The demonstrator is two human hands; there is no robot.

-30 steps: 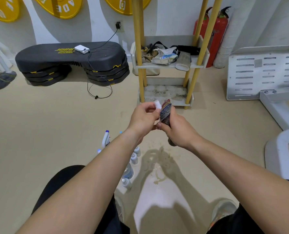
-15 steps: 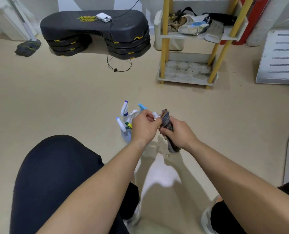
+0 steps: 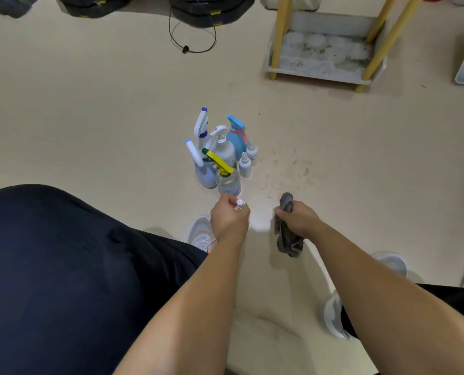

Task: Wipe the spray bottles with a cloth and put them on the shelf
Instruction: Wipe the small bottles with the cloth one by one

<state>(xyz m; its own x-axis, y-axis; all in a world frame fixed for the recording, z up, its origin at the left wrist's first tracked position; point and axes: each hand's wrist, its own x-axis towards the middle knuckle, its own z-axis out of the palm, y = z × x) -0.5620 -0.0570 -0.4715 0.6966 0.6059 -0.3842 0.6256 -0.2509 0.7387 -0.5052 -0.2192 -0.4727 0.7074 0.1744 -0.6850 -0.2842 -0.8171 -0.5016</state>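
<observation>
Spray bottles [image 3: 220,155] cluster on floor [image 3: 90,117] near shelf [image 3: 320,74]; L grip [image 3: 229,220] holds small bottle [image 3: 240,204], R grip [image 3: 297,220] holds cloth [image 3: 287,239].

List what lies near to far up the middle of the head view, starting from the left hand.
Nearest, the left hand gripping a small white bottle → yellow-trigger spray bottle → teal spray bottle → black cable loop → black step platform.

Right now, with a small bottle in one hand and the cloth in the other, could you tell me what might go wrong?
The left hand holds the small bottle close to the crowded spray bottles; a nudge could topple them. The floor beside them looks wet, so a shoe might slip. The shelf's bottom tier looks grimy and could dirty wiped bottles again.
</observation>
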